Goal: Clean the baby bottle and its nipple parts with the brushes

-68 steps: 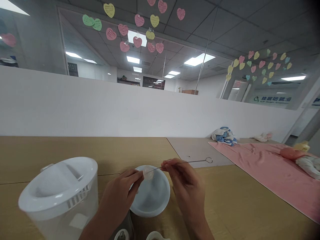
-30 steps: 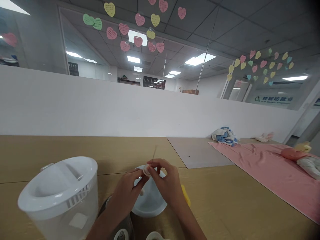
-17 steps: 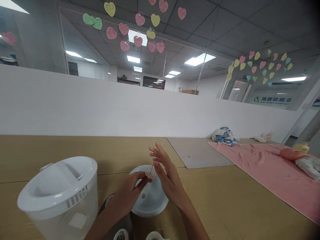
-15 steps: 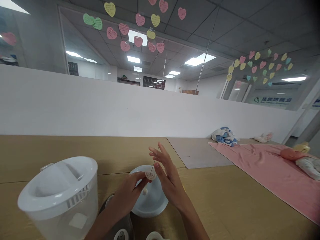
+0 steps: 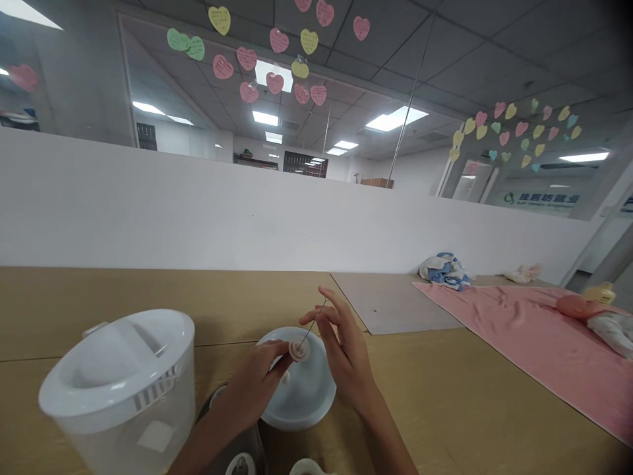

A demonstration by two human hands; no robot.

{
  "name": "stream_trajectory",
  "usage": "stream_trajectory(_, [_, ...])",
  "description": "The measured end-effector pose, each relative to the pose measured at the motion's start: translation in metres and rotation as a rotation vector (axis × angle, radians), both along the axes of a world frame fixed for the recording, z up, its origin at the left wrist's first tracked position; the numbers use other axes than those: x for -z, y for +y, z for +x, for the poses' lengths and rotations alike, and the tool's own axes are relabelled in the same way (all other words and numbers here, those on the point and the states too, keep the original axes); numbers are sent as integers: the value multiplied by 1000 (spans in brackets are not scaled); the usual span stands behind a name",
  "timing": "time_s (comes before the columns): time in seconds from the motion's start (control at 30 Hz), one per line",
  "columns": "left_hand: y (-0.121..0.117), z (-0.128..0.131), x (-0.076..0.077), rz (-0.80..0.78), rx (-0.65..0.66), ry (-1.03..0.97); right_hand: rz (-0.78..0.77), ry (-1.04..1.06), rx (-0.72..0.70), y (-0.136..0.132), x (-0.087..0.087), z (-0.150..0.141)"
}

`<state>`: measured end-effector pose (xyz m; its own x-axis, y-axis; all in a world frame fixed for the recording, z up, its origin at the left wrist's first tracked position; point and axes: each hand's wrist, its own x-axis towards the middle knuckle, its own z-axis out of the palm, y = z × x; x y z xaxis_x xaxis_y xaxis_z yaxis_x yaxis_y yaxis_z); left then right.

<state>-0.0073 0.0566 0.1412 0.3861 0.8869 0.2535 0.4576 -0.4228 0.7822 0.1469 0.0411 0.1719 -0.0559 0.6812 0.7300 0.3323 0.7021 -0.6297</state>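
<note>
My left hand (image 5: pixel 252 376) pinches a small white round-rimmed piece (image 5: pixel 298 351), which looks like a bottle teat, over the near-white bowl (image 5: pixel 309 402). A thin metal wire rod (image 5: pixel 312 324) goes into its centre and slants up to the right. My right hand (image 5: pixel 346 346) has its thumb and a finger closed on the rod, with another finger raised by its top end. The rod's lower end is hidden inside the piece. In the bowl, which seems to hold water, a small white bit (image 5: pixel 285 377) shows beside my left fingers.
A white lidded bucket (image 5: pixel 119 389) stands at the left. Under my left forearm sits a dark grey appliance (image 5: pixel 240 442) with a knob; a white ring-shaped part (image 5: pixel 304 467) lies nearby. A pink cloth (image 5: pixel 524 336) and a bundled blue-and-white cloth (image 5: pixel 445 272) lie at the right.
The rod went from lying nearly level to standing in the rimmed piece. My right fingers, loosely spread half a second ago, now close on the rod, which leans further right.
</note>
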Motion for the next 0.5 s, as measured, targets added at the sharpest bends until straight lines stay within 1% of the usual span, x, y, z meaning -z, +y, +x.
stream_trajectory(0.13, [0, -1, 1, -35, 2, -32, -59, 6, -17, -5, -5, 0])
stream_trajectory(0.27, [-2, -2, -2, -80, 16, -45, -100, -19, -2, -5, -6, 0])
stream_trajectory(0.5, [-2, -3, -2, -114, 32, -83, 5, -45, 96, 0, 2, 0])
